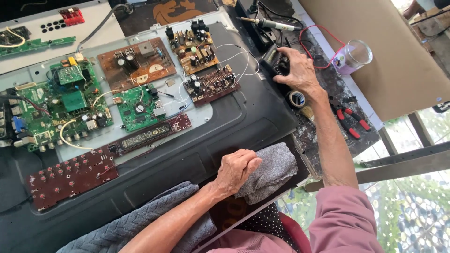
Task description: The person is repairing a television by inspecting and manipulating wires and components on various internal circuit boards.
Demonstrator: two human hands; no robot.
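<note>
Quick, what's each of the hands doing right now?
Left hand: closed in a loose fist, resting on the grey towel.
Right hand: fingers curled over the black multimeter, gripping it.

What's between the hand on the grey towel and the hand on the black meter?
In the head view, mostly bare black panel lies between the left hand and right hand, with a tape roll beside the right wrist.

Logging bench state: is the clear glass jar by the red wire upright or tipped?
Tipped. The glass jar lies on its side on the bench, its round open mouth facing right. Nothing visible inside it.
</note>
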